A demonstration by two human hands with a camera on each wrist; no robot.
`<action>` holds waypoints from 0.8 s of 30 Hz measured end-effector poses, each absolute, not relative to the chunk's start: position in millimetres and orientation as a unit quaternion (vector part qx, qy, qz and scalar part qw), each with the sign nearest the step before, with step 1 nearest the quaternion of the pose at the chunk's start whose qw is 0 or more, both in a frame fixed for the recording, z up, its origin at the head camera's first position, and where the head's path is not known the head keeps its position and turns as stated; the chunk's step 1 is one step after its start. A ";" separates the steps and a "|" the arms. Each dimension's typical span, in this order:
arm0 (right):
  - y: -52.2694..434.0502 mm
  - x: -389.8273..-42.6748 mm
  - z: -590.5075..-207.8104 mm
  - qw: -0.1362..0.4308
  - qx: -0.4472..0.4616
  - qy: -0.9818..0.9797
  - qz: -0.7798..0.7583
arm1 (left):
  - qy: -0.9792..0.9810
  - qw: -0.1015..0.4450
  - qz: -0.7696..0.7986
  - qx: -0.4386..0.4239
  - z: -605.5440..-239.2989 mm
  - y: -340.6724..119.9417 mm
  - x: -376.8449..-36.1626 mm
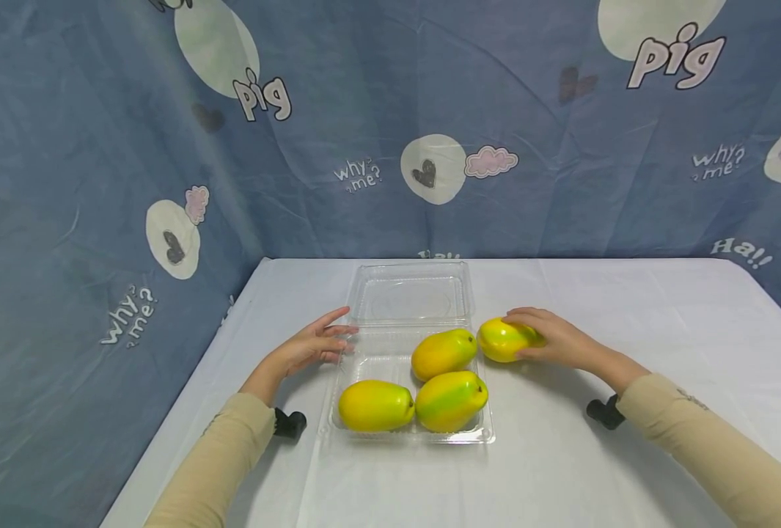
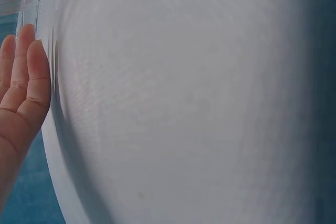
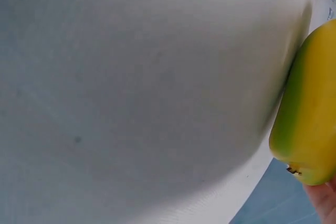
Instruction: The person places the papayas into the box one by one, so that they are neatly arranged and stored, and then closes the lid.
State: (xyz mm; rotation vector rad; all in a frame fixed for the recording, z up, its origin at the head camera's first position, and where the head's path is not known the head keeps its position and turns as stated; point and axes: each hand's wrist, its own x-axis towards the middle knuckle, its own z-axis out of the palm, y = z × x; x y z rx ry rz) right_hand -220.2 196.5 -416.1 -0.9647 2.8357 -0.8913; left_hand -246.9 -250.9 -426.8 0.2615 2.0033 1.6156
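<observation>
My right hand (image 1: 556, 340) grips a yellow-green papaya (image 1: 499, 340) on the table, just right of a clear plastic clamshell box (image 1: 380, 358). The right wrist view shows this papaya's stem end (image 3: 295, 170), with a fingertip (image 3: 321, 200) against it. Inside the box base lie three more papayas: one at the front left (image 1: 375, 405), one at the front right (image 1: 451, 401) and one behind that (image 1: 444, 353). Beside the box's left edge, my left hand (image 1: 306, 347) is held with its fingers spread, holding nothing. Whether its fingertips touch the box I cannot tell.
The box's transparent lid (image 1: 410, 293) lies folded back behind the base. A white cloth (image 1: 562, 455) covers the table. Blue printed curtains (image 1: 337, 220) hang behind it and along the left side.
</observation>
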 end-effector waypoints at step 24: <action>201.5 -228.3 -426.5 0.011 -0.313 0.895 -0.318 | 0.749 0.265 0.600 0.090 -427.3 -249.4 -245.4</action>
